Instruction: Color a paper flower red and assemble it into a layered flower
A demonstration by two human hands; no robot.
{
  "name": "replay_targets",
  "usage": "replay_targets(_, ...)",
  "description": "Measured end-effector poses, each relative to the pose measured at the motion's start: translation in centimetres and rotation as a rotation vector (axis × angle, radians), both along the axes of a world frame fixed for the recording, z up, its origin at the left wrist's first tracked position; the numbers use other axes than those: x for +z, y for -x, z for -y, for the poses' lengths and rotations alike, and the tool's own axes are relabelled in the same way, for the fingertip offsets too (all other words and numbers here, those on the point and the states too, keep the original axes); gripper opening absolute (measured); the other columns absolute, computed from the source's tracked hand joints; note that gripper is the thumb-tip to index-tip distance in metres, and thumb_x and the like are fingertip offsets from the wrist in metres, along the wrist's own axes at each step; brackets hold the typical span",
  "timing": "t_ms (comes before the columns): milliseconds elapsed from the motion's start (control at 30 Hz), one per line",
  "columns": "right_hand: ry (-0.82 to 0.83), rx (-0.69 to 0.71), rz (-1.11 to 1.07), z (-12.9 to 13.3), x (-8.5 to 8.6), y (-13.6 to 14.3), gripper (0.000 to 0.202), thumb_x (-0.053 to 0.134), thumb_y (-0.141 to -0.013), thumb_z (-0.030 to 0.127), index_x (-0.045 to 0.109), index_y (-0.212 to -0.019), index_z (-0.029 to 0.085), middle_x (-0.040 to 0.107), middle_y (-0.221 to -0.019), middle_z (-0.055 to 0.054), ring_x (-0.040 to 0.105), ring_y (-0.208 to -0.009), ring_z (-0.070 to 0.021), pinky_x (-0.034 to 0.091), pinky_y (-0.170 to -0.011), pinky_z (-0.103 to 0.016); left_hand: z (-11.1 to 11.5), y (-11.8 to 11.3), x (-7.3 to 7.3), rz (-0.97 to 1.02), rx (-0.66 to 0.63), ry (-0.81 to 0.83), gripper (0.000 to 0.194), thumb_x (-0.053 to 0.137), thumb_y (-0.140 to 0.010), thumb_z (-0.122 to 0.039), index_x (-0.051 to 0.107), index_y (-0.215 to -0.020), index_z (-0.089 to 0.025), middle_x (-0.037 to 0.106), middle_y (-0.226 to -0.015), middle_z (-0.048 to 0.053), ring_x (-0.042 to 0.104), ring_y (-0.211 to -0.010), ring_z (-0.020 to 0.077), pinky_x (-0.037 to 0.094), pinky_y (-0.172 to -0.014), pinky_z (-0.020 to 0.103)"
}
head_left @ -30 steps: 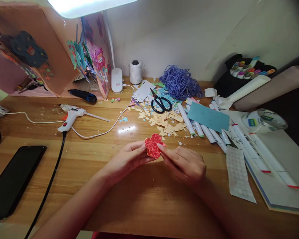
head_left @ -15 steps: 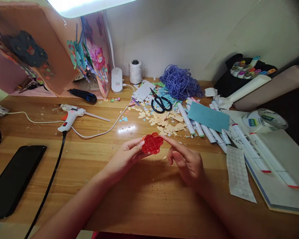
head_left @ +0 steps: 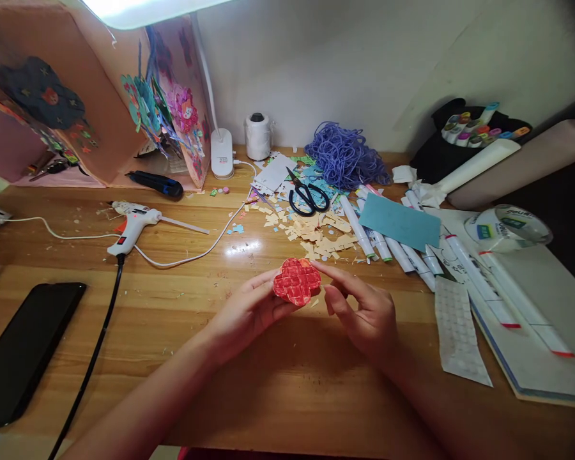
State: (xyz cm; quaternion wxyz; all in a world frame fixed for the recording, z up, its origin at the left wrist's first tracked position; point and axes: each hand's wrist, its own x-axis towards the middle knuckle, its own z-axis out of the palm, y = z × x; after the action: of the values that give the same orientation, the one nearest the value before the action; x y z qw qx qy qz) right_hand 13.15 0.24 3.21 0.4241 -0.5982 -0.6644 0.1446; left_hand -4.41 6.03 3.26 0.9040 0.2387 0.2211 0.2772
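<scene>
A red flower-shaped piece (head_left: 296, 282) with a woven pattern is held above the wooden table (head_left: 249, 409), and a bit of orange shows at its upper edge. My left hand (head_left: 244, 310) grips its left side, with the fingers partly behind it. On the other side, my right hand (head_left: 367, 313) reaches its index fingertip to the upper right edge of the piece. The right thumb is close to the lower right edge, apart from the index finger, and the other fingers are curled.
Black scissors (head_left: 308, 197) lie among paper scraps (head_left: 323, 233) behind the hands. A glue gun (head_left: 134, 223) and a black phone (head_left: 29, 351) are on the left. Markers (head_left: 482, 281), a teal card (head_left: 400, 222) and tape (head_left: 508, 227) are on the right. Purple yarn (head_left: 345, 156) sits by the wall.
The red piece has turned and tilted, so less of its orange part shows. My right thumb has come up nearer its edge. The view has shifted slightly.
</scene>
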Motion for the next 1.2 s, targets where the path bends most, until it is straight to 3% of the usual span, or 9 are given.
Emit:
replay_targets(133, -0.007, -0.029, -0.052, -0.1, -0.2, 0.1, 0.027, 0.052, -0.087, 0.028, 0.064, -0.11, 0.018, 0.051, -0.05, 0.007, 0.045, -0.043, -0.0076, 0.04, -0.047, -0.019, 0.1, -0.1, 0.0, -0.003, -0.023, 0.051, 0.039, 0.041, -0.093, -0.04, 0.063, -0.11, -0.012, 0.063, -0.114, 0.012, 0.058, -0.107, 0.0221, 0.045, -0.092, 0.029)
replay_targets(300, -0.003, -0.001, -0.065, -0.2, -0.5, 0.1, 0.024, 0.056, -0.085, 0.027, 0.064, -0.107, 0.021, 0.053, -0.053, 0.006, 0.046, -0.044, -0.0077, 0.04, -0.048, -0.019, 0.3, 0.0, 0.4, -0.153, 0.006, -0.139, 0.031, 0.061, -0.084, -0.021, 0.061, -0.115, -0.018, 0.063, -0.115, 0.008, 0.059, -0.104, 0.0186, 0.044, -0.091, 0.025)
replay_targets(400, -0.007, 0.004, -0.055, -0.2, -0.5, 0.1, 0.02, 0.059, -0.084, 0.026, 0.065, -0.103, 0.022, 0.053, -0.053, 0.006, 0.044, -0.044, -0.0077, 0.039, -0.047, -0.02, 0.4, -0.2, 0.4, -0.208, 0.019, -0.183, 0.031, 0.061, -0.084, -0.022, 0.061, -0.115, -0.019, 0.063, -0.115, 0.008, 0.06, -0.102, 0.0181, 0.045, -0.088, 0.025)
replay_targets(600, 0.001, 0.005, -0.075, -0.1, -0.2, 0.3, 0.017, 0.059, -0.083, 0.026, 0.066, -0.098, 0.022, 0.05, -0.052, 0.007, 0.042, -0.042, -0.0072, 0.037, -0.045, -0.019, 0.2, -0.2, -0.2, -0.266, 0.08, -0.165, 0.028, 0.064, -0.082, -0.029, 0.065, -0.108, -0.018, 0.066, -0.109, 0.008, 0.062, -0.097, 0.0182, 0.046, -0.086, 0.026)
replay_targets(767, 0.053, -0.015, -0.12, -0.2, -0.7, 0.1, 0.019, 0.058, -0.084, 0.027, 0.063, -0.101, 0.021, 0.05, -0.053, 0.006, 0.044, -0.044, -0.0083, 0.038, -0.045, -0.019, -0.8, 0.2, -0.4, -0.326, 0.247, -0.105, 0.025, 0.066, -0.08, -0.029, 0.067, -0.1, -0.015, 0.067, -0.108, 0.009, 0.059, -0.103, 0.0186, 0.041, -0.095, 0.028)
replay_targets(933, 0.089, 0.005, -0.167, -0.4, -1.6, -0.1, 0.021, 0.057, -0.085, 0.029, 0.061, -0.103, 0.02, 0.05, -0.056, 0.006, 0.046, -0.047, -0.0088, 0.04, -0.045, -0.02, -1.7, 0.7, -0.9, -0.346, 0.414, -0.073, 0.021, 0.071, -0.075, -0.027, 0.069, -0.093, -0.015, 0.069, -0.096, 0.005, 0.061, -0.094, 0.0139, 0.043, -0.091, 0.022)
replay_targets(1200, 0.147, 0.033, -0.167, -0.3, -1.8, 0.0, 0.022, 0.055, -0.086, 0.032, 0.062, -0.102, 0.02, 0.05, -0.056, 0.004, 0.047, -0.048, -0.0103, 0.041, -0.048, -0.022, -1.4, 0.5, -0.4, -0.346, 0.38, -0.098, 0.028, 0.075, -0.07, -0.026, 0.068, -0.095, -0.014, 0.069, -0.093, 0.007, 0.063, -0.085, 0.0138, 0.045, -0.085, 0.022)
